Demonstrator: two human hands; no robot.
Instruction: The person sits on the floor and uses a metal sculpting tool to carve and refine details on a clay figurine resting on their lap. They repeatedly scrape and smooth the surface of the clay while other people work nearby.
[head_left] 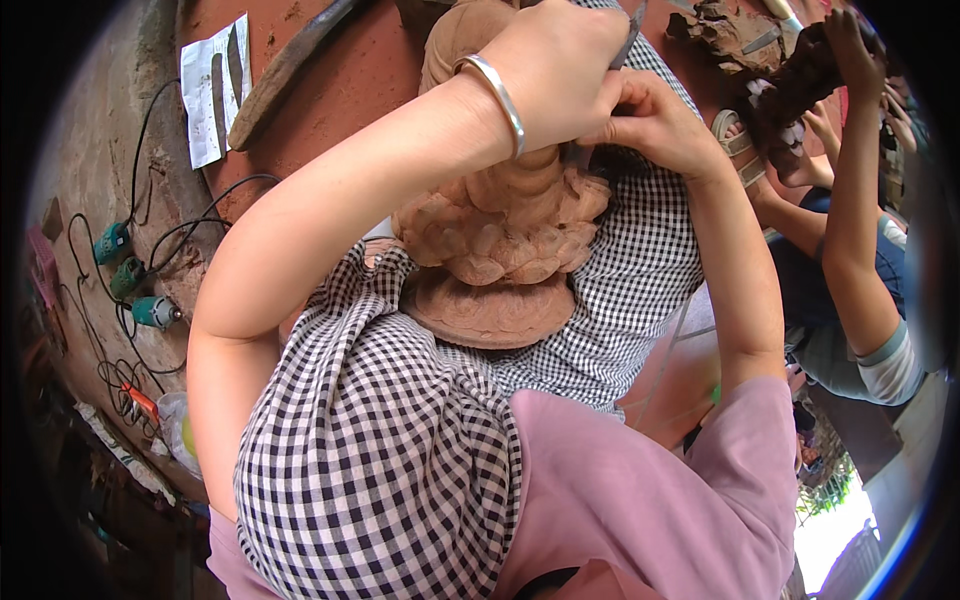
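Observation:
A reddish-brown wooden carving (pixel 500 225), with rows of rounded petals above a round base, leans over my lap on a black-and-white checkered cloth (pixel 370 470). My left hand (pixel 560 75), a silver bangle at its wrist, is closed over the upper part of the carving. Beside it my right hand (pixel 660 120) is closed too, thumb and fingers drawn together. A narrow dark metal carving tool (pixel 631 35) sticks out past my left knuckles. Another dark tip shows under the fingers, by the carving; the grip between is hidden.
At the left, green power tools (pixel 153 312) and black cords lie on the floor. Farther up are a white paper sheet (pixel 213 95) with dark strips and a long wooden piece (pixel 285 75). At right, another person's arm (pixel 850 210) reaches to a dark carved piece (pixel 805 85).

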